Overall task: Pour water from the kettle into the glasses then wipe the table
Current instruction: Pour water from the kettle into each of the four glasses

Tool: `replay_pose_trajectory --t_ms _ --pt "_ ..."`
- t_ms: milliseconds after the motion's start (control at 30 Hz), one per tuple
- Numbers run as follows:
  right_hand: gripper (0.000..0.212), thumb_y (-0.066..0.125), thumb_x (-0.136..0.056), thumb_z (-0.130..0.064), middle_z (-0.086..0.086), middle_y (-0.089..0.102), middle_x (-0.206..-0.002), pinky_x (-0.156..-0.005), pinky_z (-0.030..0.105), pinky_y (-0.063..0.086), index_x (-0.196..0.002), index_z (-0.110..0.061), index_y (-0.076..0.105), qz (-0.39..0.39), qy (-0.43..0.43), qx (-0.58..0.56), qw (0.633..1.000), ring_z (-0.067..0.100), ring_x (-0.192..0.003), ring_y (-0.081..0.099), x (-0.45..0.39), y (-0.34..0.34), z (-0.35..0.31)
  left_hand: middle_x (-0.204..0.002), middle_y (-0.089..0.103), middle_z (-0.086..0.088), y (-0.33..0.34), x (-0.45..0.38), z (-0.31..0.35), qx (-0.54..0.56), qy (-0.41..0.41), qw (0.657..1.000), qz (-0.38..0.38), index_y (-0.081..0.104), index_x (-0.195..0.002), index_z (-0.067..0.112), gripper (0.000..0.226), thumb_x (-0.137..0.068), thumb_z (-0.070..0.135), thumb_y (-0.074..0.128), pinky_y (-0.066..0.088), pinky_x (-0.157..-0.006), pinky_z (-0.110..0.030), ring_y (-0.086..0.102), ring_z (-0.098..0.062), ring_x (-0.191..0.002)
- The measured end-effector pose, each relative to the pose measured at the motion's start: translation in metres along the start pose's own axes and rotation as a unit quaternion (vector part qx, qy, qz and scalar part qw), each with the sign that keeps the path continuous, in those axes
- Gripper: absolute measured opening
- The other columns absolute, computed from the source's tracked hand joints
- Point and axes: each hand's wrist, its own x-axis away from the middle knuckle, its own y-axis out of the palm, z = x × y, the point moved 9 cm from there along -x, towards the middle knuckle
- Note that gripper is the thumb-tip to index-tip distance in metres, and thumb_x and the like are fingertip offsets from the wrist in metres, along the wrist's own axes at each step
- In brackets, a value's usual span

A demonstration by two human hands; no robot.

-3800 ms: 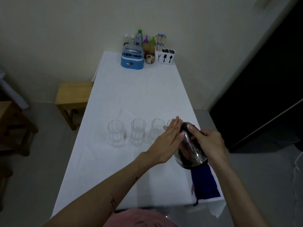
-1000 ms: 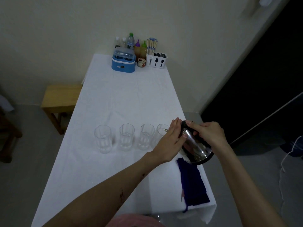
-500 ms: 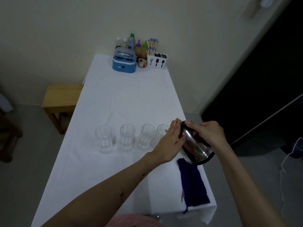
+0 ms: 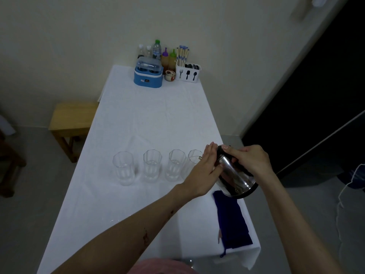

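A shiny steel kettle [image 4: 236,179] is tilted to the left over the table's right edge, its spout toward the rightmost glass [image 4: 192,158]. My right hand [image 4: 249,159] grips the kettle's top. My left hand [image 4: 203,171] presses flat against the kettle's left side, partly hiding that glass. Several clear glasses stand in a row: the leftmost glass [image 4: 123,168], a second glass [image 4: 152,165] and a third glass [image 4: 175,164]. A dark blue cloth [image 4: 231,220] lies on the white table [image 4: 138,125] below the kettle.
At the table's far end stand a blue box [image 4: 148,75], bottles [image 4: 157,50], a small jar [image 4: 169,75] and a white cutlery holder [image 4: 188,73]. A wooden stool [image 4: 72,117] stands left of the table. A dark doorway [image 4: 316,95] is on the right.
Compared with 3.8 s ago the view has shifted, and the kettle sits a little further right and higher. In the last second both hands and the kettle have barely moved.
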Motion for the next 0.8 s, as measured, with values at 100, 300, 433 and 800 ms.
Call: replay_pose_trajectory --t_ms 100,300,433,800 --pt "0.052 0.077 -0.075 -0.059 0.003 0.067 -0.058 -0.057 0.026 0.044 -0.058 -0.011 0.072 0.004 -0.003 0.007 1.000 0.016 -0.057 0.060 0.000 -0.001 -0.001 -0.163 -0.011 0.008 -0.002 0.000 0.001 -0.002 0.001 1.000 0.004 -0.006 -0.154 0.023 0.061 -0.105 0.037 0.027 0.000 -0.119 -0.023 -0.014 -0.004 -0.147" --pt "0.054 0.076 -0.075 -0.061 0.016 0.074 -0.071 -0.061 0.029 0.045 -0.059 -0.010 0.074 0.009 -0.014 0.014 1.000 0.020 -0.060 0.062 0.002 -0.002 -0.004 -0.163 -0.010 0.008 -0.002 0.003 0.004 -0.001 0.003 1.000 0.010 -0.006 -0.154 0.022 0.061 -0.105 0.037 0.027 0.001 -0.121 -0.026 -0.013 -0.004 -0.148" --pt "0.053 0.076 -0.075 -0.061 0.017 0.073 -0.068 -0.055 0.027 0.041 -0.058 -0.011 0.073 0.011 -0.020 0.018 1.000 0.017 -0.056 0.058 0.004 -0.004 -0.006 -0.163 -0.010 0.008 -0.003 0.004 0.006 0.001 0.005 1.000 0.012 -0.006 -0.154 0.022 0.061 -0.105 0.039 0.026 0.001 -0.121 -0.025 -0.013 -0.004 -0.148" --pt "0.052 0.076 -0.074 -0.064 0.004 0.069 -0.060 -0.052 0.024 0.042 -0.058 -0.014 0.073 0.009 -0.016 0.025 1.000 0.015 -0.057 0.062 0.005 -0.011 -0.010 -0.163 -0.010 0.008 -0.003 0.006 0.014 0.009 0.006 1.000 0.010 -0.007 -0.153 0.024 0.060 -0.105 0.038 0.026 0.000 -0.120 -0.024 -0.013 -0.003 -0.147"
